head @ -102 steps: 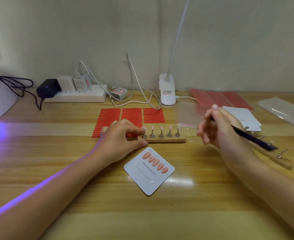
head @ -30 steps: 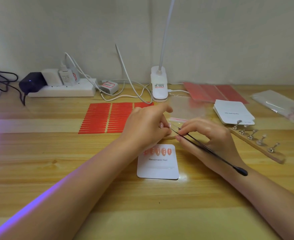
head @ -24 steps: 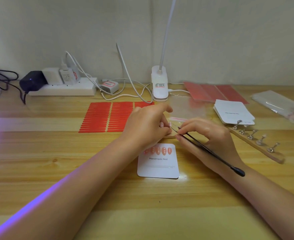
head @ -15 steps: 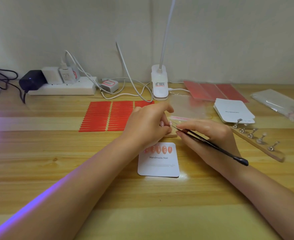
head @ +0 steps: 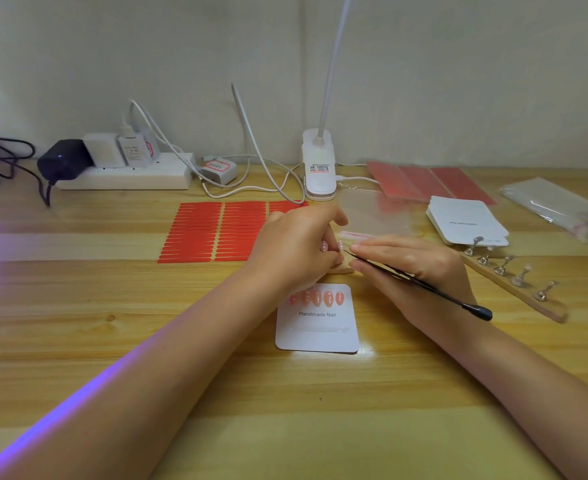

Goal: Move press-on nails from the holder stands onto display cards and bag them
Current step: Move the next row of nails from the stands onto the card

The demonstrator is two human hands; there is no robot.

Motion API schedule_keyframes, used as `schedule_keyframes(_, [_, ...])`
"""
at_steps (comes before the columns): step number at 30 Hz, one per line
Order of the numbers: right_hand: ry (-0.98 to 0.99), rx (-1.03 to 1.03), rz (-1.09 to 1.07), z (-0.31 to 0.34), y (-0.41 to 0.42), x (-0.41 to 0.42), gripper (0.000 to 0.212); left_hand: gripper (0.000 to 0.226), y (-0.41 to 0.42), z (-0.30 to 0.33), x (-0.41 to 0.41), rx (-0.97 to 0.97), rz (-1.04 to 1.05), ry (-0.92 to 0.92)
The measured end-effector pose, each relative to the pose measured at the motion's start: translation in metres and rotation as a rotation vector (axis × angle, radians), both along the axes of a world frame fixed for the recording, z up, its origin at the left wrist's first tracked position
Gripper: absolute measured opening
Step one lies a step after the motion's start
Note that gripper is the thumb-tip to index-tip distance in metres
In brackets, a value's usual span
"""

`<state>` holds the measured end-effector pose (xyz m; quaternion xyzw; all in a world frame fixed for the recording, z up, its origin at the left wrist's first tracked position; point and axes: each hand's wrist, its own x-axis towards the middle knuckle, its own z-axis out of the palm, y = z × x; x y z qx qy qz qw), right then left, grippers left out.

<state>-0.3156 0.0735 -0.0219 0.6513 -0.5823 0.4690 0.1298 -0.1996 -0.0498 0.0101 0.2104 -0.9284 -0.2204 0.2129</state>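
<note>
Press-on nails (head: 332, 245) stand on the holder stand (head: 337, 270) mid-surface, behind the display card (head: 317, 336). Our left hand (head: 294, 252) grips the stand; our right hand (head: 413, 268) pinches tweezers (head: 424, 285). We judge the nails light, slippery; grip at the edges.

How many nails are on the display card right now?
5, in one row along the top edge of the display card, above the "Handmade Nail" print: nails. The leftmost sits right at the left hand's wrist, so another could be hidden there.
</note>
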Motion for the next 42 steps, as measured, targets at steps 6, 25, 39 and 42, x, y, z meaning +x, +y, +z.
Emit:
schedule_keyframes(6, [-0.028, -0.015, -0.007, 0.004, -0.001, 0.004, 0.025, 0.034, 0.0, -0.001, -0.001, -0.001, -0.004, 0.004])
schedule_keyframes(25, [-0.581, 0.204, -0.044, 0.014, 0.0, 0.007, 0.017, 0.033, 0.0, 0.0, -0.001, 0.015, -0.006, -0.009])
schedule_keyframes(39, [-0.877, 0.227, 0.004, 0.016, -0.004, 0.006, 0.015, 0.034, 0.0, 0.001, -0.001, 0.023, -0.018, -0.008])
schedule_keyframes(42, [-0.912, 0.218, 0.003, 0.016, -0.005, 0.007, 0.016, 0.034, 0.0, 0.001, -0.001, 0.024, -0.02, -0.012])
